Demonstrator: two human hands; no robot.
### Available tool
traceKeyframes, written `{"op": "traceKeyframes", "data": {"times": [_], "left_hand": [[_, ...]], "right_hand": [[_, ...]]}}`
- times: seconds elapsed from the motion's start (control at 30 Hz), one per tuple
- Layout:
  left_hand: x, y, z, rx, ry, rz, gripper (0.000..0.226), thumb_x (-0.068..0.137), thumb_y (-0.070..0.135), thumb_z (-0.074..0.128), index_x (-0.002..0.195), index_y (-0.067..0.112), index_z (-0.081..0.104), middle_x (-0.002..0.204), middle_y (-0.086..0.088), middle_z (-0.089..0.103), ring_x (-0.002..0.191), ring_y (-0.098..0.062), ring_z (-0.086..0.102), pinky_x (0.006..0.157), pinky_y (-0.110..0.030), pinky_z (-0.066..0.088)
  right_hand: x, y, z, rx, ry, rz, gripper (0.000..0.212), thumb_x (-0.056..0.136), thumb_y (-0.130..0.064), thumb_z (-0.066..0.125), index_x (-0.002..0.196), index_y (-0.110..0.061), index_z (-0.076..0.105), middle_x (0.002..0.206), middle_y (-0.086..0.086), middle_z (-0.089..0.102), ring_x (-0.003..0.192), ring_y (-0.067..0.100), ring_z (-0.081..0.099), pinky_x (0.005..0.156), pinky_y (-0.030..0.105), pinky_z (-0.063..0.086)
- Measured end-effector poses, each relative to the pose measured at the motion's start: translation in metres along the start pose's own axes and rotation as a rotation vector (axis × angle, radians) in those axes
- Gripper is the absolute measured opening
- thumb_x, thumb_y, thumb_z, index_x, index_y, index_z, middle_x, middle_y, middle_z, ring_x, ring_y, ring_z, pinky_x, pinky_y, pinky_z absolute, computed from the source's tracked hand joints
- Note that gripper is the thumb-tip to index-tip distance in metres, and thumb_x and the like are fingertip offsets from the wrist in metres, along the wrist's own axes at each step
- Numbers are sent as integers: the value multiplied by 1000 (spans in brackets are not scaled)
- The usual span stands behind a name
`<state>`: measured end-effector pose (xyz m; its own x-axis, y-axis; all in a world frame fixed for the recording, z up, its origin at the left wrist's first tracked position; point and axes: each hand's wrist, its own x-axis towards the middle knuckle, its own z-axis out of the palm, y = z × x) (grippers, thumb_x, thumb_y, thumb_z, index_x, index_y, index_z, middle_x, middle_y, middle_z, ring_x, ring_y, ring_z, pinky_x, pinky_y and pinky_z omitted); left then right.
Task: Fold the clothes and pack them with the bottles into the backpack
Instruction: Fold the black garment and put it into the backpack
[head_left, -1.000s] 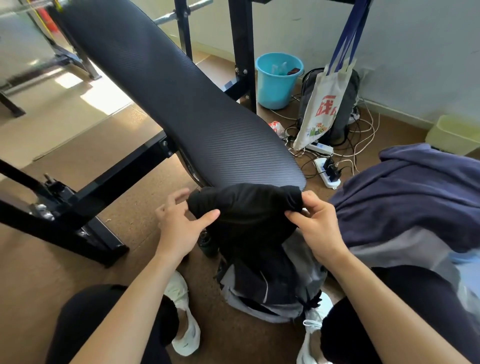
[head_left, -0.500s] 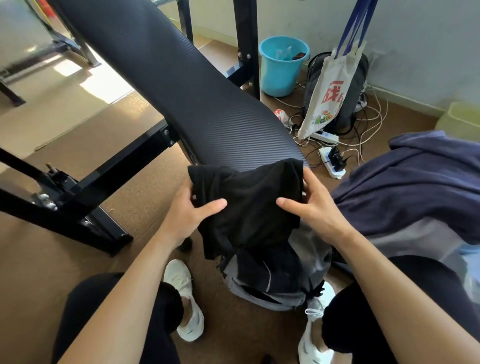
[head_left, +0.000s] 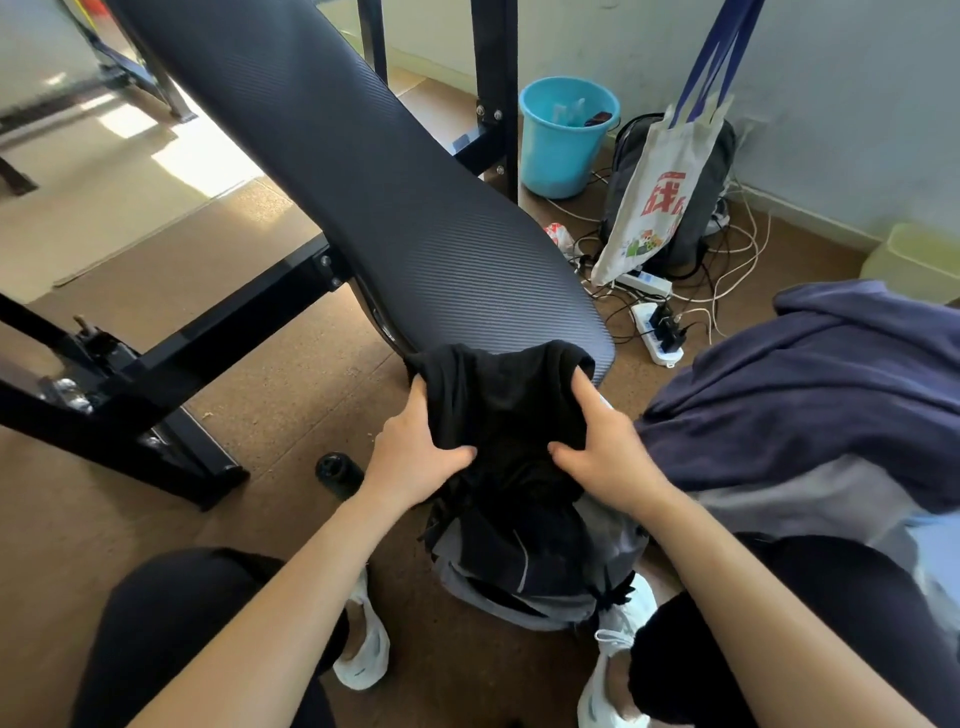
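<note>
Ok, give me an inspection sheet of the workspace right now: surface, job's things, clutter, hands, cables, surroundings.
Surface: brown cork-look floor; a black ribbed padded bench slopes over it.
Job's things: black cloth garment bunched at the bench's near end, above the grey and black backpack on the floor between the feet; dark bottle on the floor left of it; navy blue garment heap at right.
Clutter: blue plastic bucket, white tote bag with red print, pale yellow-green box.
Hands: left hand and right hand both grip the black cloth garment.
Cables: white power strips with tangled leads on the floor by the tote bag.
Surroundings: pale wall; black steel bench frame.
</note>
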<state>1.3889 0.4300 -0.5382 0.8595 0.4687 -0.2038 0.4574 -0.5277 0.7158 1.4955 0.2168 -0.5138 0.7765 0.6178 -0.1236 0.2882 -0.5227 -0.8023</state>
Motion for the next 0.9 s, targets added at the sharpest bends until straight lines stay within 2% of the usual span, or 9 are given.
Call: {"op": "traceKeyframes", "data": {"times": [0.1, 0.2, 0.3, 0.37, 0.47, 0.57, 0.63, 0.77, 0.9], "left_hand": [[-21, 26, 13, 231, 143, 136, 90, 85, 32, 77, 157, 26, 24, 134, -9, 55, 119, -39, 61, 96, -48, 51], [-37, 44, 24, 254, 53, 286, 90, 84, 26, 72, 157, 42, 22, 136, -7, 42, 110, -42, 64, 92, -48, 54], [-43, 48, 19, 17, -179, 373, 95, 82, 22, 71, 155, 57, 20, 138, 10, 47, 102, -20, 69, 89, -38, 58], [-40, 49, 13, -279, -343, 328, 83, 86, 5, 64, 151, 50, 38, 143, 23, 50, 97, -16, 74, 81, -34, 61], [-33, 47, 4, -681, -515, 76, 62, 83, -4, 50, 138, 25, 44, 143, 2, 58, 102, -31, 75, 84, -45, 63], [-28, 42, -1, -739, -555, 25, 54, 82, -1, 45, 133, 18, 42, 137, -9, 65, 100, -37, 75, 74, -38, 64], [-24, 38, -5, -699, -442, 56, 44, 83, 0, 46, 124, 14, 53, 124, -9, 73, 84, -37, 77, 56, -31, 60], [-7, 30, -19, -713, 167, 90, 20, 87, -1, 51, 96, 10, 65, 76, -9, 75, 44, -19, 57, 39, -21, 37], [15, 4, -9, -612, 443, -219, 19, 98, 7, 55, 96, 18, 69, 85, 0, 71, 67, -11, 62, 61, -24, 48]], "right_hand": [[-11, -12, 25, 51, -35, -36, 94, 87, -16, 73, 161, -28, 18, 146, -12, 51, 136, 5, 46, 108, 16, 36], [-15, -19, 46, 664, -161, 73, 82, 85, -33, 76, 156, -32, 35, 150, -8, 54, 140, 8, 47, 118, 36, 36], [-10, -16, 45, 950, -73, 184, 70, 85, -38, 81, 145, -32, 47, 138, 1, 64, 130, 18, 60, 112, 47, 45], [-8, -7, 41, 989, -35, 222, 60, 82, -35, 79, 136, -34, 52, 134, 2, 67, 123, 19, 65, 102, 44, 54], [-10, 8, 44, 1122, -29, 330, 66, 78, -36, 82, 137, -30, 53, 133, 5, 68, 122, 23, 66, 97, 47, 56], [-9, 17, 46, 1122, -21, 322, 66, 81, -22, 80, 141, -20, 51, 132, 10, 68, 124, 31, 64, 96, 47, 56], [-5, 15, 48, 1092, -54, 296, 58, 89, -9, 72, 142, -19, 50, 133, 10, 67, 123, 29, 65, 97, 45, 56], [6, 20, 45, 1184, -66, 367, 59, 96, 4, 57, 147, -23, 47, 134, 11, 67, 122, 29, 66, 102, 45, 53], [11, 26, 35, 1206, -108, 399, 61, 91, 8, 44, 138, -28, 60, 130, 11, 69, 114, 28, 69, 91, 38, 55]]}}
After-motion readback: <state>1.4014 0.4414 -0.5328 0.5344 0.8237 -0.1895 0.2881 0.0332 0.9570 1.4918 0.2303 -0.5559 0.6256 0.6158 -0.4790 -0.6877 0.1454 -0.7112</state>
